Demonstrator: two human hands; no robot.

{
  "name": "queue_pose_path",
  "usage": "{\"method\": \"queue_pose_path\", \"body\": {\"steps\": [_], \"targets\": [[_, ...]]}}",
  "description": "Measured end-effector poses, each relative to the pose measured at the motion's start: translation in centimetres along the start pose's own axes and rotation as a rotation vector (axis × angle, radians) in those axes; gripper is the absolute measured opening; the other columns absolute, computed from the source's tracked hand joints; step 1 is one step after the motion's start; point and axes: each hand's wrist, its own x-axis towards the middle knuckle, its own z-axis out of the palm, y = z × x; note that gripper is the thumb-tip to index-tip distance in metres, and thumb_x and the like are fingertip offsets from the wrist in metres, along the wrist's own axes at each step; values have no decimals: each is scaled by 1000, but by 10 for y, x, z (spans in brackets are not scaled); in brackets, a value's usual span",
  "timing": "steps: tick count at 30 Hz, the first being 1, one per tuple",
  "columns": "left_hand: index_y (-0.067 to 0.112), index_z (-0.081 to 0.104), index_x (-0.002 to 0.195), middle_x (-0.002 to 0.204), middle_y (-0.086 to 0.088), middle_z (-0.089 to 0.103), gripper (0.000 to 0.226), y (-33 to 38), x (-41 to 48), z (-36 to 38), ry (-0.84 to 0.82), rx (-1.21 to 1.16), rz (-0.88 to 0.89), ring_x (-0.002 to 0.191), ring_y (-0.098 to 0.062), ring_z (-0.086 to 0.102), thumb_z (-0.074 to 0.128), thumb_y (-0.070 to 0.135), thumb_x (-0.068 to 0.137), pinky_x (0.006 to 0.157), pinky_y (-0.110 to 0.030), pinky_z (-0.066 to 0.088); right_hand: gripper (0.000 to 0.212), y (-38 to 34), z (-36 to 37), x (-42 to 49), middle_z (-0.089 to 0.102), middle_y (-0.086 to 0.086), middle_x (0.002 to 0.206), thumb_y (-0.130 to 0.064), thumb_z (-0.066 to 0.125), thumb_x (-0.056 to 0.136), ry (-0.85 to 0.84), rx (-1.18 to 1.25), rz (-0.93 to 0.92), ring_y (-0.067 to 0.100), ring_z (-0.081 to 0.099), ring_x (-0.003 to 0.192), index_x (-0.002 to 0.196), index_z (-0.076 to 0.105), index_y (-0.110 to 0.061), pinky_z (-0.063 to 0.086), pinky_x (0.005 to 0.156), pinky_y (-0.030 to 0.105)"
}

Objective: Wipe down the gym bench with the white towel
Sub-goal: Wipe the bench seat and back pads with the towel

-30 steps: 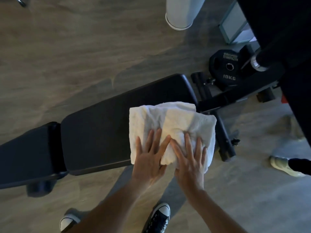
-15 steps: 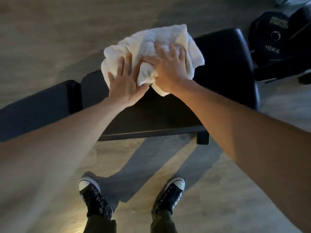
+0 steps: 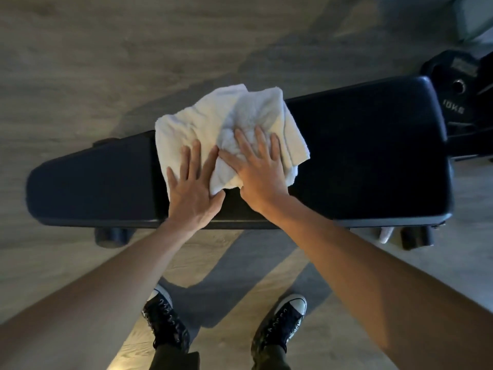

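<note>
The white towel (image 3: 229,129) lay bunched on the black counter (image 3: 368,156), over the seam between its two pads, its far edge hanging past the counter. Both hands pressed flat on it: the left hand (image 3: 193,190) with fingers spread, palm half on the pad; the right hand (image 3: 260,172) beside it, thumb touching the left fingers. Neither grip closed around the cloth. A weight plate (image 3: 453,89) sat at the right end.

A black bench (image 3: 360,161) stood across the wood floor (image 3: 80,62). A crumpled white towel (image 3: 213,124) lay on its pad, overhanging toward 12 o'clock.
</note>
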Motion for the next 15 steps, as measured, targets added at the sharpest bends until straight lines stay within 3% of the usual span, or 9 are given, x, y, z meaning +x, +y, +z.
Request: {"method": "queue_pose_path", "body": {"steps": [5,12,15], "targets": [[35,0,164,174,-6,-4,98,-20,-46,12,-13,23,-28,160,-31,0,62,41,88,117,-67,29,93,-31,19,-32,15,6,172,-16,78,77,-10,55,-22,44,3,156,155,32,-38,0,125,63],[27,-4,165,173,-15,8,101,-10,-88,19,-20,170,21,157,-37,17,59,38,86,112,-59,41,81,-57,25,-78,11,1,172,-14,69,83,-69,134,103,41,4,157,153,36,-39,11,123,66],[21,1,165,171,-17,14,100,-4,-103,18,-43,222,62,154,-39,24,62,38,87,112,-58,39,75,-61,21,-100,22,3,170,-13,65,82,-67,144,152,42,14,156,150,42,-37,21,120,66]]}}
